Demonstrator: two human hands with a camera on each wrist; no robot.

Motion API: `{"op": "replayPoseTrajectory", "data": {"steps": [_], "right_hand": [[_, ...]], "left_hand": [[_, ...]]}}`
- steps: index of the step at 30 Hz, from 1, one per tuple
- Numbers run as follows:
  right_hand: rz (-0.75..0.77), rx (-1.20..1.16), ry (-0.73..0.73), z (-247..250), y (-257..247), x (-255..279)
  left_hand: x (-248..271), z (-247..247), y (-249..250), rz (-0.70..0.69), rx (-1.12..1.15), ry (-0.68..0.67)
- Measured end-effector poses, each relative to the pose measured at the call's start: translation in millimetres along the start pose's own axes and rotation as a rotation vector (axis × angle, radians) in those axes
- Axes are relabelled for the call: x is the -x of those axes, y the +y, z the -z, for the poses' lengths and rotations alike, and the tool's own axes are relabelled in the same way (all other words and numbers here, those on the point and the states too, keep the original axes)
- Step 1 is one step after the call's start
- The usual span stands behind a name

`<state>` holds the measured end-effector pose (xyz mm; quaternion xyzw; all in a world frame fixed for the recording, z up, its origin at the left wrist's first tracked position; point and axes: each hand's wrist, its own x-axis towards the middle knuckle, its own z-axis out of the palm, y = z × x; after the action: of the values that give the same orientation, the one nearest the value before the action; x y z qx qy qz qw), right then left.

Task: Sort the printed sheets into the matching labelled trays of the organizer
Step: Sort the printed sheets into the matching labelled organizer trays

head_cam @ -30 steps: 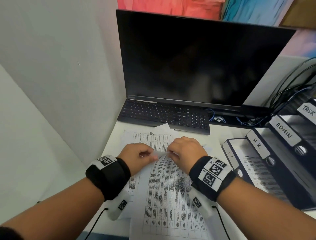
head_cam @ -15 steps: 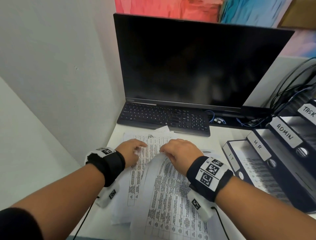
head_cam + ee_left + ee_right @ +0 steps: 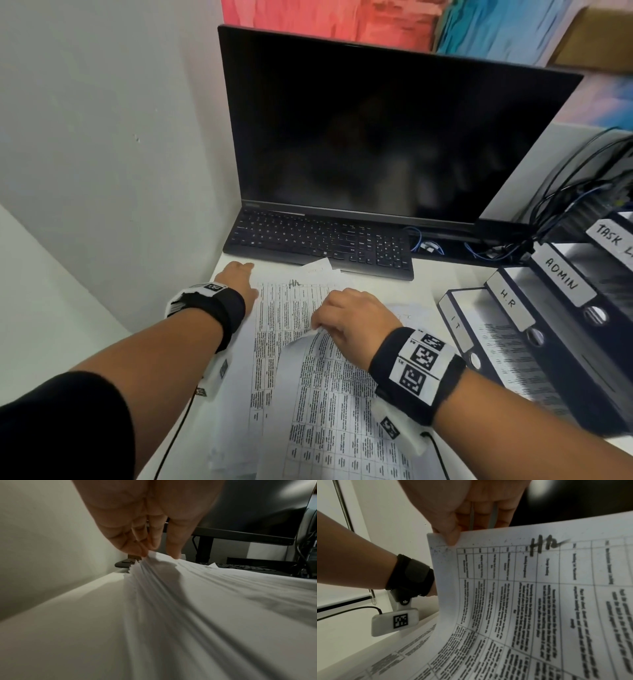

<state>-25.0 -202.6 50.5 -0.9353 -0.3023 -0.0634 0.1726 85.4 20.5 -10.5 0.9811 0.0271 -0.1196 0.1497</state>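
Observation:
A loose stack of printed table sheets (image 3: 287,305) lies on the white desk in front of the keyboard. My right hand (image 3: 318,327) pinches the top left corner of one sheet (image 3: 329,404) and holds it curled up off the stack. In the right wrist view my right hand (image 3: 452,539) pinches the sheet (image 3: 539,601) between thumb and fingers, and "HR" is handwritten at its top. My left hand (image 3: 245,267) lies with straight fingers on the stack's far left corner; its fingertips (image 3: 173,555) touch the paper edge (image 3: 154,566). The organizer's trays at the right read IT (image 3: 455,323), H.R (image 3: 508,298), ADMIN (image 3: 561,274) and TASK (image 3: 611,236).
A black keyboard (image 3: 318,243) and a dark monitor (image 3: 376,130) stand just behind the stack. A wall (image 3: 102,154) closes the left side. Cables (image 3: 575,192) hang behind the trays. The IT tray holds a printed sheet (image 3: 507,359).
My left hand has let go of the sheet and slid forward-left to the stack's far corner. My right hand keeps its pinch, the sheet now peeled off the stack.

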Motion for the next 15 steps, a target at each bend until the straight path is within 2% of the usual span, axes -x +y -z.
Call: {"op": "replayPoseTrajectory", "data": {"steps": [3, 7, 15], "right_hand": [[0.008, 0.006, 0.019, -2, 2, 0], [0.018, -0.006, 0.012, -4, 5, 0], [0.031, 0.004, 0.018, -5, 7, -1]], "left_hand": [[-2, 5, -7, -0.022, 0.045, 0.019], [2, 9, -12, 0.03, 0.106, 0.061], [15, 11, -17, -0.001, 0.071, 0.055]]}}
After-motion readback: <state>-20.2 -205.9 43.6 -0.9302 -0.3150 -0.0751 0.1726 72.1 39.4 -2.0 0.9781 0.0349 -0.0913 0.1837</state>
